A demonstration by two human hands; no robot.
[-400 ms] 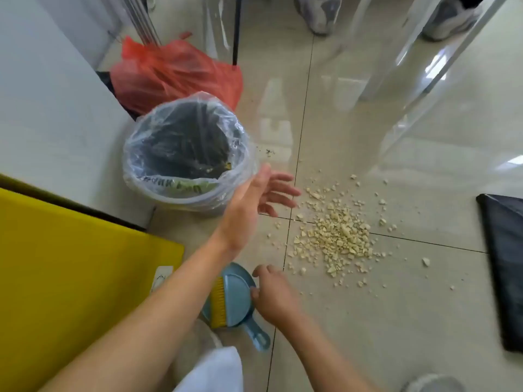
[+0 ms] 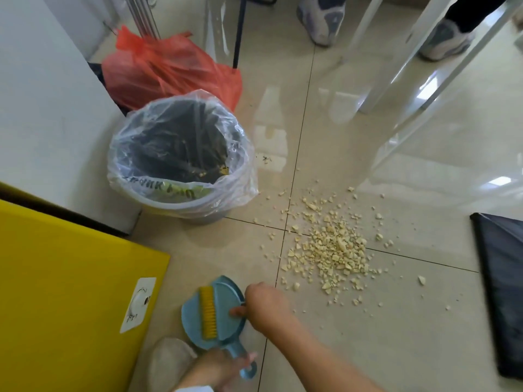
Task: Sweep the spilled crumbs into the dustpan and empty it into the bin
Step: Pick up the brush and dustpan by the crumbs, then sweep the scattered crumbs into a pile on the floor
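Pale crumbs (image 2: 334,247) lie scattered in a heap on the tile floor, right of the bin (image 2: 181,199), which has a clear liner and dark waste inside. A blue dustpan (image 2: 195,321) lies on the floor near me with a yellow-bristled brush (image 2: 208,314) nested in it. My right hand (image 2: 266,304) pinches the brush's right edge, thumb on top. At the bottom edge, blurred, my left hand (image 2: 218,369) curls over the dustpan's handle (image 2: 247,373).
A yellow panel (image 2: 70,278) and a white cabinet (image 2: 42,108) stand on the left. A red plastic bag (image 2: 169,69) sits behind the bin. A black bag (image 2: 503,292) lies at right. Another person's shoes (image 2: 322,18) and clear table legs (image 2: 402,66) stand beyond the crumbs.
My left hand has dropped from beside the bin down to the dustpan's handle. My right hand has closed on the brush's edge.
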